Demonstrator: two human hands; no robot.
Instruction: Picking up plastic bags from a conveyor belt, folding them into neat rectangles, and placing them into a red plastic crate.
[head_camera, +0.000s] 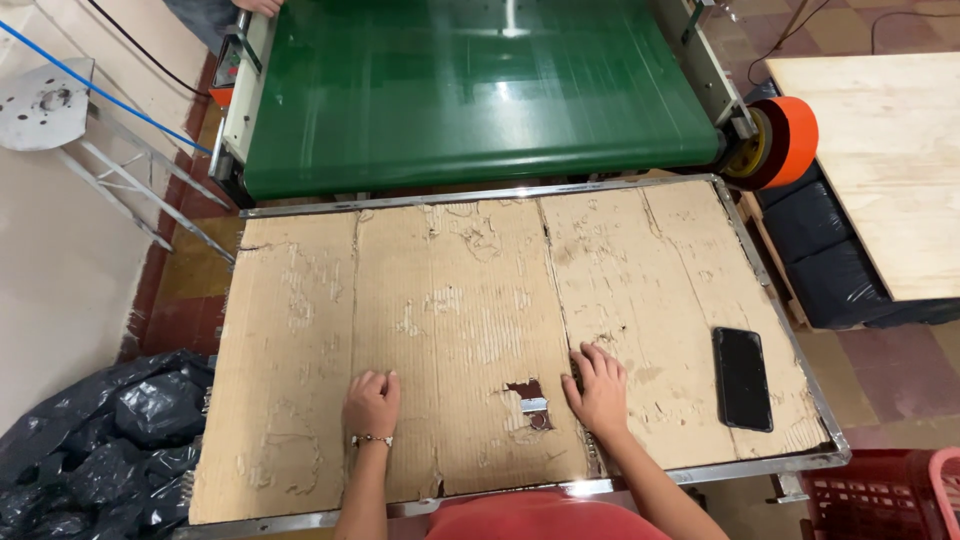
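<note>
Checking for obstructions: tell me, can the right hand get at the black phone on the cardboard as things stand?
Probably yes. The right hand rests flat on the cardboard sheet, and the black phone lies face up just beside it, with only bare cardboard between them.

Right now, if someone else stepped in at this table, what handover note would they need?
Left hand: loosely curled, knuckles resting on the cardboard sheet, holding nothing.
Right hand: flat on the cardboard, fingers spread, just right of the torn hole where metal shows through.
The worn cardboard covers the metal-framed table. A black phone lies face up near the right edge.
The green conveyor belt beyond the table carries nothing.
Done: no item handled that shows here. Left: both hands are free, nothing on the cardboard but the phone.
</note>
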